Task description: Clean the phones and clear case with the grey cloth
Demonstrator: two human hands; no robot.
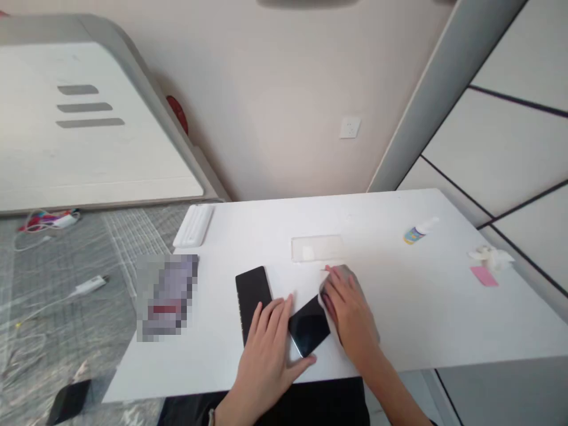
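A black smartphone [309, 326] lies slantwise on the white table, its dark glass facing up. My left hand [268, 349] steadies its left end, with the thumb along the near edge and the index finger by the far edge; the other fingers stretch forward. Under those fingers is part of a black flat case or notebook [254, 288]. My right hand [346, 310] presses a grey cloth [370, 322] over the phone's right end, fingers bent round the cloth. Beyond both hands, a clear phone case [317, 248] lies flat.
A small spray bottle [419, 231] lies at the right, with crumpled tissue [491, 257] and a pink slip [483, 276] near the table's right edge. At the far left are a white case [194, 226] and a pixelated item [168, 296]. Cables lie on the mat [89, 254] beyond.
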